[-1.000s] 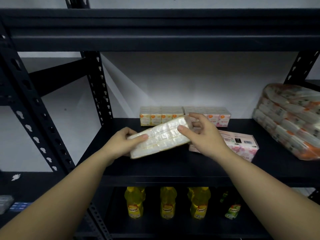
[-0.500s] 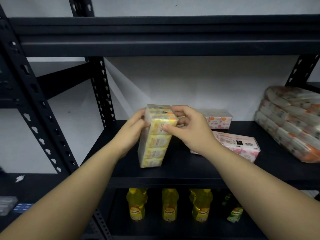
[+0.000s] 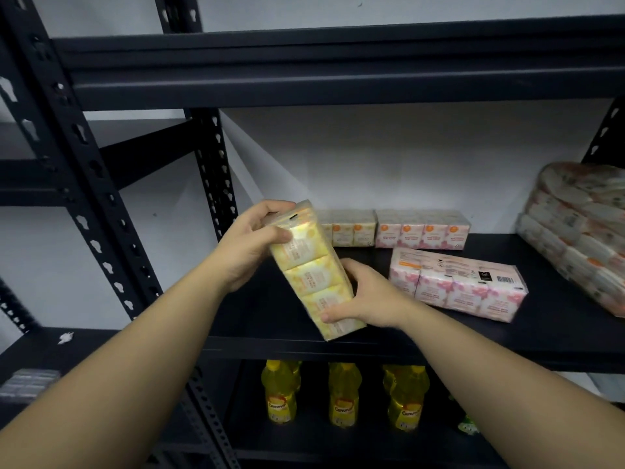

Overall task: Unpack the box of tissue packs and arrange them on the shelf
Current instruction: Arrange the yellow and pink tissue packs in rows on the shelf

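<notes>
I hold a yellow tissue pack (image 3: pixel 313 272) on end, tilted, above the front of the black shelf (image 3: pixel 473 346). My left hand (image 3: pixel 250 248) grips its top end, thumb across the front. My right hand (image 3: pixel 365 296) grips its lower end from the right side. At the back of the shelf stand an orange-labelled pack (image 3: pixel 348 228) and a pink pack (image 3: pixel 422 230) in a row against the wall. Another pink pack (image 3: pixel 456 284) lies flat in front of them.
A big wrapped bundle of tissue packs (image 3: pixel 581 231) fills the shelf's right end. Yellow oil bottles (image 3: pixel 341 397) stand on the shelf below. Black perforated uprights (image 3: pixel 213 170) frame the left side, and the upper shelf beam (image 3: pixel 338 62) overhangs.
The yellow pack went from lying across my hands to standing on end. My right hand slid from its top down to its lower end, and the pack tilted and sank toward the shelf front.
</notes>
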{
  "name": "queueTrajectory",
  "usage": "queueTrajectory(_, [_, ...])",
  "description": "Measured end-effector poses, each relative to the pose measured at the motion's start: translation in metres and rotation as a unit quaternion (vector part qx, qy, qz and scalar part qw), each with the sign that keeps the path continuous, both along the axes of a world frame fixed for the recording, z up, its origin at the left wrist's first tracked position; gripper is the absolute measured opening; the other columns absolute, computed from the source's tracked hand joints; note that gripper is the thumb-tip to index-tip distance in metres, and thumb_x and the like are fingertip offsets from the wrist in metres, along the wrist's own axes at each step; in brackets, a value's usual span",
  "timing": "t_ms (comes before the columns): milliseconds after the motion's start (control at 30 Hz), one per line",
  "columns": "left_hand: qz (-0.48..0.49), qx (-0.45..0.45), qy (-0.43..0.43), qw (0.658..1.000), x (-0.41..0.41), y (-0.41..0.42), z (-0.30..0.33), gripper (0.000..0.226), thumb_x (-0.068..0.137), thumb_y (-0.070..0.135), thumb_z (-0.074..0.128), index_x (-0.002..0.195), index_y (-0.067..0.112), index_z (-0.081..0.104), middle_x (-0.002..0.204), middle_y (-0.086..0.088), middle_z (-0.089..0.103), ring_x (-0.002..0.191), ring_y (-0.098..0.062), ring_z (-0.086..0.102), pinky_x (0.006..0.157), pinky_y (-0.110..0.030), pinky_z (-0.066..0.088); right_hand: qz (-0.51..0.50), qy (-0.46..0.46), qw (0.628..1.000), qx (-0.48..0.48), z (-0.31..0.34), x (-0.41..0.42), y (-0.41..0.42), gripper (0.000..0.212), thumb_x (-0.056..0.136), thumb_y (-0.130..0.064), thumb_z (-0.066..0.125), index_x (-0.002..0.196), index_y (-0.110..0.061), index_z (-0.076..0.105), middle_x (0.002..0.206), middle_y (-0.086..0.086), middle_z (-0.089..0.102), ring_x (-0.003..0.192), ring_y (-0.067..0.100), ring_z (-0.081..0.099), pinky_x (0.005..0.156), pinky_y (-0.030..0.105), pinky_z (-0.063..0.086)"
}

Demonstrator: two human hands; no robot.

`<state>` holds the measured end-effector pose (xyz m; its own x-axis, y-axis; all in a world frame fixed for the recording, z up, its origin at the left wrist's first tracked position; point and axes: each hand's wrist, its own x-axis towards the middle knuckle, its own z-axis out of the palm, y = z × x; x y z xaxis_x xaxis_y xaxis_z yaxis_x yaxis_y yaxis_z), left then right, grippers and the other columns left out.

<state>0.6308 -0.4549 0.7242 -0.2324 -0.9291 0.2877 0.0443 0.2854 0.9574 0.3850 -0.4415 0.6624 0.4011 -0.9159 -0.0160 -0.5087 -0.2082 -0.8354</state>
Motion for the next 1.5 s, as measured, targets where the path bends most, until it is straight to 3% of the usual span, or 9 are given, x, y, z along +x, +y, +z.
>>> queueTrajectory(133, [0.061, -0.025, -0.103, 0.992, 0.012, 0.002, -0.011, 0.058, 0.077, 0.052, 0.069, 0.131, 0.029, 0.068, 0.127, 0.004, 0.070, 0.118, -0.017, 0.066, 0.102, -0.041, 0.052, -0.067, 0.032, 0.994, -0.076, -0.006, 0.000, -0.001, 0.099, 0.055, -0.052, 0.095, 0.141, -0.036, 0.047, 0.127, -0.018, 0.060, 0.117, 0.006, 0.059, 0.098, 0.043, 0.055])
queueTrajectory(233, [0.070, 0.002, -0.166, 0.984, 0.010, 0.004, -0.013, 0.058, 0.082, 0.077, 0.056, 0.132, 0.048, 0.063, 0.126, 0.015, 0.069, 0.116, -0.009, 0.067, 0.091, -0.040, 0.059, -0.106, 0.067, 0.983, -0.135, -0.010, 0.005, 0.001, 0.093, 0.057, -0.063, 0.089, 0.137, -0.043, 0.045, 0.123, -0.013, 0.054, 0.113, 0.009, 0.054, 0.092, 0.039, 0.052])
queueTrajectory(500, [0.119, 0.111, -0.113, 0.980, 0.029, -0.006, -0.031, 0.065, 0.078, 0.043, 0.076, 0.137, 0.027, 0.054, 0.120, -0.004, 0.072, 0.102, -0.018, 0.074, 0.083, -0.039, 0.062, -0.216, 0.118, 0.968, -0.054, -0.013, -0.002, 0.004, 0.093, 0.082, -0.087, 0.047, 0.149, -0.024, 0.041, 0.136, 0.004, 0.059, 0.118, 0.023, 0.063, 0.094, 0.040, 0.055])
queueTrajectory(600, [0.113, 0.135, -0.131, 0.976, 0.036, -0.004, -0.038, 0.047, 0.092, 0.036, 0.072, 0.135, 0.021, 0.057, 0.120, 0.000, 0.074, 0.105, -0.017, 0.073, 0.086, -0.035, 0.058, -0.206, 0.081, 0.974, 0.052, -0.011, -0.005, 0.003, 0.074, 0.089, -0.079, 0.047, 0.116, -0.011, 0.061, 0.098, 0.005, 0.075, 0.078, 0.020, 0.077, 0.070, 0.043, 0.066])
queueTrajectory(667, [0.121, 0.128, -0.186, 0.967, 0.038, -0.004, -0.039, 0.035, 0.096, 0.041, 0.066, 0.128, 0.028, 0.062, 0.114, 0.008, 0.075, 0.106, -0.014, 0.070, 0.089, -0.035, 0.054, -0.205, 0.025, 0.977, 0.062, -0.009, -0.005, 0.000, 0.062, 0.092, -0.071, 0.055, 0.103, -0.011, 0.066, 0.094, 0.006, 0.075, 0.077, 0.021, 0.077, 0.067, 0.043, 0.066])
queueTrajectory(834, [0.149, 0.121, -0.221, 0.956, 0.034, -0.002, -0.036, 0.031, 0.096, 0.044, 0.063, 0.123, 0.029, 0.066, 0.108, 0.011, 0.075, 0.103, -0.013, 0.069, 0.084, -0.032, 0.054, -0.228, -0.041, 0.970, 0.071, -0.009, -0.004, -0.007, 0.054, 0.091, -0.063, 0.065, 0.104, -0.011, 0.067, 0.100, 0.004, 0.075, 0.084, 0.020, 0.076, 0.068, 0.043, 0.066])
queueTrajectory(1067, [0.155, 0.170, -0.357, 0.905, 0.026, -0.001, -0.058, 0.047, 0.094, 0.063, 0.055, 0.114, 0.022, 0.068, 0.103, 0.005, 0.072, 0.092, -0.015, 0.068, 0.075, -0.032, 0.054, -0.248, 0.052, 0.967, 0.030, -0.013, -0.016, -0.015, 0.055, 0.092, -0.068, 0.059, 0.108, -0.016, 0.065, 0.101, 0.001, 0.072, 0.066, 0.021, 0.076, 0.072, 0.045, 0.065])
queueTrajectory(1367, [0.166, 0.133, -0.292, 0.932, 0.027, -0.007, -0.059, 0.028, 0.092, 0.039, 0.072, 0.110, 0.018, 0.070, 0.105, 0.001, 0.074, 0.091, -0.017, 0.072, 0.079, -0.035, 0.061, -0.228, 0.019, 0.972, -0.047, -0.011, -0.020, -0.018, 0.051, 0.088, -0.056, 0.073, 0.123, -0.022, 0.060, 0.106, -0.002, 0.068, 0.095, 0.019, 0.068, 0.081, 0.041, 0.059])
queueTrajectory(1500, [0.196, 0.158, -0.220, 0.942, 0.035, -0.008, -0.072, 0.055, 0.083, 0.065, 0.070, 0.096, 0.013, 0.067, 0.093, -0.002, 0.079, 0.088, -0.019, 0.077, 0.087, -0.045, 0.062, -0.269, -0.022, 0.961, -0.068, -0.027, -0.018, -0.005, 0.049, 0.084, -0.055, 0.077, 0.110, -0.019, 0.056, 0.102, -0.004, 0.065, 0.093, 0.012, 0.065, 0.079, 0.037, 0.056])
